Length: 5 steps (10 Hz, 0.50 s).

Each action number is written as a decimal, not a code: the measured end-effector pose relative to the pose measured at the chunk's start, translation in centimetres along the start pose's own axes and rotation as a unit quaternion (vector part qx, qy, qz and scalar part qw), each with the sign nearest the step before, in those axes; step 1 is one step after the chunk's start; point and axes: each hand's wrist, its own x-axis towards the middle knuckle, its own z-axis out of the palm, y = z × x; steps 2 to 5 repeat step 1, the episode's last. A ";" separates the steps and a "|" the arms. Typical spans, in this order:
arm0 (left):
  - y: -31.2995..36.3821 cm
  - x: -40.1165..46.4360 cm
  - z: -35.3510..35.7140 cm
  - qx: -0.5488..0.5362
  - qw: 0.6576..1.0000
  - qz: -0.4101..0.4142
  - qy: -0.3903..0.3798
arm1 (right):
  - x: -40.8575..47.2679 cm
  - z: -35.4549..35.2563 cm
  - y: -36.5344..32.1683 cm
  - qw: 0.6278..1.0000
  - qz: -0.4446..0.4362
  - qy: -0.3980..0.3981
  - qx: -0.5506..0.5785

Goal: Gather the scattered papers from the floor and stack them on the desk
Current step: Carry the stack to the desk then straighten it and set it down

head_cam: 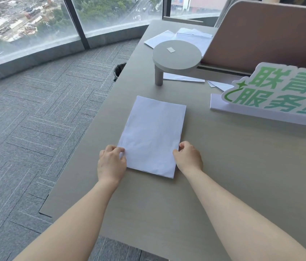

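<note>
A neat stack of white papers [152,134] lies flat on the beige desk [223,176], near its left edge. My left hand [111,162] rests against the stack's near left corner with curled fingers on its edge. My right hand [188,157] presses the stack's near right edge, fingers bent onto the paper. Both hands touch the stack from opposite sides. More loose white sheets [169,37] lie at the far end of the desk, and others [184,78] poke out from under a round stand.
A round grey stand [176,54] on one leg sits behind the stack. A white sign with green characters [280,93] stands at the right. A brown divider panel [268,32] lines the desk's back. Grey carpet [35,119], a dark bin [119,69] and tall windows lie left.
</note>
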 end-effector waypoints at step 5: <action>0.1 -0.2 -0.3 0.009 1.000 0.004 0.002 | -0.2 -0.2 0.5 1.000 0.003 -0.004 0.028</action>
